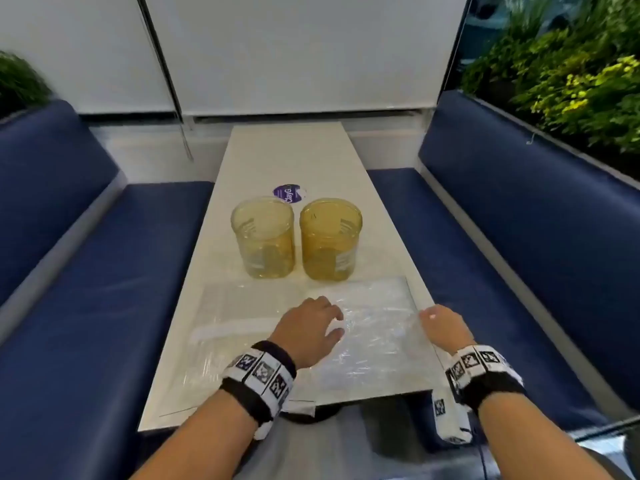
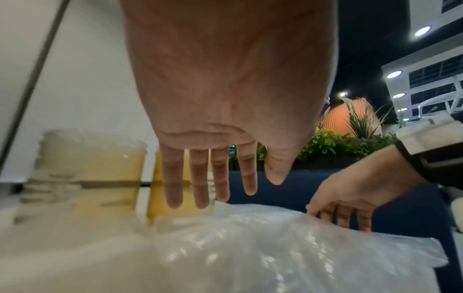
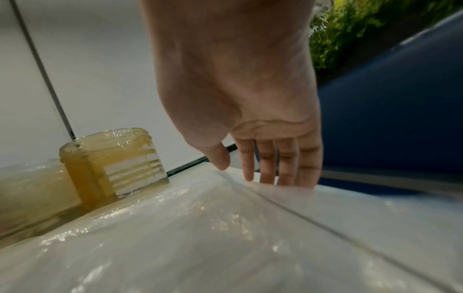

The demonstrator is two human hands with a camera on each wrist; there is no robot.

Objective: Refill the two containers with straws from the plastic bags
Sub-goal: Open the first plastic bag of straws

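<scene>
Two empty yellowish clear containers stand side by side mid-table, the left container (image 1: 263,237) (image 2: 92,168) (image 3: 30,188) and the right container (image 1: 330,239) (image 2: 156,188) (image 3: 112,164). In front of them lie two clear plastic bags, the left bag (image 1: 242,317) and the crinkled right bag (image 1: 374,327) (image 2: 250,247) (image 3: 175,237). My left hand (image 1: 332,320) (image 2: 213,196) hovers over the right bag with straight fingers, holding nothing. My right hand (image 1: 429,315) (image 3: 250,174) (image 2: 338,218) touches that bag's right edge with straight fingertips, its thumb apart. The blur hides the straws inside.
The narrow white table (image 1: 287,157) runs between two blue padded benches (image 1: 104,271) (image 1: 519,237). A purple round sticker (image 1: 286,194) lies behind the containers. White panels close the far end, and green plants (image 1: 571,81) stand behind the right bench.
</scene>
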